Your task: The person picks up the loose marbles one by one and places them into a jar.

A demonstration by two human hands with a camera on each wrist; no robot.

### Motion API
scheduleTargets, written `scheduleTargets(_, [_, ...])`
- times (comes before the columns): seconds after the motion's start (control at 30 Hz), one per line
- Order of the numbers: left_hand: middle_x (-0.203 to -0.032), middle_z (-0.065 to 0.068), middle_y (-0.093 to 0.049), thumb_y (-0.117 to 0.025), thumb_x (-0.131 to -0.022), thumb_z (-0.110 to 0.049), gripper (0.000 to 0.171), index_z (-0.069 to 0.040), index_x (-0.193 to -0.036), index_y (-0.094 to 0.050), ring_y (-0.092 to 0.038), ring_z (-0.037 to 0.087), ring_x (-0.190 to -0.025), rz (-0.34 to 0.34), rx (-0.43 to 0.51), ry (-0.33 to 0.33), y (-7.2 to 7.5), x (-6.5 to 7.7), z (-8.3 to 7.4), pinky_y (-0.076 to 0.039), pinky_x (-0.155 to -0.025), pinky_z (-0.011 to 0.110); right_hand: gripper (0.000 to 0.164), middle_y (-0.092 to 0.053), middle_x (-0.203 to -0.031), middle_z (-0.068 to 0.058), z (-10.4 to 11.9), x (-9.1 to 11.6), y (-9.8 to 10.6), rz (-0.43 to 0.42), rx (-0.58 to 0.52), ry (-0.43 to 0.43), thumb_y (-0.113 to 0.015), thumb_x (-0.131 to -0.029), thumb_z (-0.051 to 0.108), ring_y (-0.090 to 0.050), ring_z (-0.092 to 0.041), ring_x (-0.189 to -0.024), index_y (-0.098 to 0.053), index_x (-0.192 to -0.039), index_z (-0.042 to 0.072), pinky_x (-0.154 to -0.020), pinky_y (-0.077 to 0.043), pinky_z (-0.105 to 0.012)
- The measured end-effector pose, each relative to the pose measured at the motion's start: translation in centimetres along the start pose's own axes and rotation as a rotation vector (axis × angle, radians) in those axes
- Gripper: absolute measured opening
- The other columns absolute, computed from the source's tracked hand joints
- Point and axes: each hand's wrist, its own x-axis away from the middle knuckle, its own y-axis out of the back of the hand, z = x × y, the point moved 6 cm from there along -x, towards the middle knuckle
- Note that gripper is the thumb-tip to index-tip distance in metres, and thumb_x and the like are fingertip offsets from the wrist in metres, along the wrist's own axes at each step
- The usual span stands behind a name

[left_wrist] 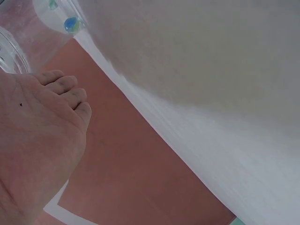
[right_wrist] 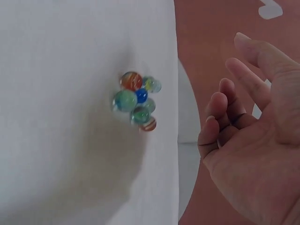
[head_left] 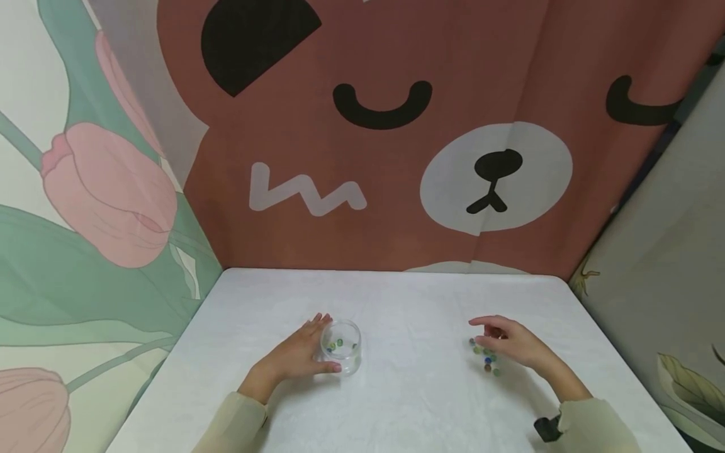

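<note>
A clear glass jar [head_left: 350,360] with several marbles [head_left: 340,343] inside stands on the table. My left hand [head_left: 303,355] holds it from the left, thumb across the near side and fingertips at the far side. In the left wrist view, a blue-and-yellow marble [left_wrist: 71,24] shows through the glass near my fingers. To the right, my right hand [head_left: 512,340] hovers over a loose cluster of marbles [head_left: 488,360], its fingers loosely bent with nothing visible between them. The right wrist view shows green, blue and orange marbles [right_wrist: 131,81] grouped on the cloth, apart from that hand.
A white cloth-covered table [head_left: 408,402] lies under everything. Behind it hangs a brown bear-print curtain [head_left: 391,233], and a flower-print curtain [head_left: 113,296] runs along the left side. A dark object [head_left: 547,430] shows at the right sleeve cuff.
</note>
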Motion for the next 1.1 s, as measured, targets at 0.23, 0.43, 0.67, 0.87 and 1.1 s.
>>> scheduleTargets(0.23, [-0.166,0.015,-0.026,-0.067,-0.081,-0.074,0.113,-0.002,-0.159,-0.028,-0.018,0.031,-0.155,0.002,0.004,-0.003,0.2,0.1,-0.2,-0.018,-0.127,0.048,0.044,-0.055,-0.093,-0.006,-1.3,0.3,0.5,0.017,0.005,-0.024,-0.07,-0.097,0.025,-0.048,-0.013,-0.082,-0.062,-0.136,0.005,-0.061,-0.042,-0.025])
scheduleTargets(0.43, [-0.166,0.015,-0.026,-0.069,-0.082,-0.071,0.111,-0.002,-0.159,-0.028,-0.018,0.031,-0.155,0.01,0.008,0.002,0.1,0.1,-0.2,-0.018,-0.127,0.048,0.04,-0.055,-0.093,-0.004,-2.2,0.5,0.6,0.028,0.052,-0.08,-0.07,-0.096,0.023,-0.048,-0.017,-0.086,-0.065,-0.131,0.005,-0.064,-0.042,-0.025])
scheduleTargets(0.67, [-0.166,0.016,-0.027,-0.067,-0.08,-0.075,0.114,-0.002,-0.159,-0.028,-0.019,0.031,-0.155,0.003,0.005,0.002,-0.1,0.1,0.1,-0.02,-0.127,0.049,0.035,-0.056,-0.092,-0.004,-3.4,0.5,0.7,0.066,0.066,-0.082,-0.071,-0.096,0.023,-0.048,-0.015,-0.085,-0.069,-0.125,0.003,-0.066,-0.041,-0.025])
scheduleTargets(0.87, [-0.165,0.017,-0.028,-0.068,-0.08,-0.074,0.113,-0.001,-0.158,-0.03,-0.02,0.032,-0.155,-0.005,0.021,-0.01,0.0,0.2,0.0,-0.02,-0.126,0.049,0.035,-0.056,-0.09,-0.003,-4.7,0.3,0.5,0.074,0.068,-0.116,-0.072,-0.095,0.025,-0.049,-0.017,-0.084,-0.07,-0.123,0.005,-0.064,-0.042,-0.026])
scheduleTargets(1.1, [-0.164,0.016,-0.029,-0.069,-0.081,-0.072,0.111,-0.001,-0.158,-0.031,-0.02,0.032,-0.155,-0.018,0.015,-0.015,0.0,0.1,0.1,-0.021,-0.126,0.049,0.03,-0.056,-0.09,-0.003,-5.1,0.2,0.4,0.071,0.12,-0.129,-0.073,-0.093,0.022,-0.048,-0.019,-0.085,-0.071,-0.12,0.008,-0.066,-0.042,-0.028])
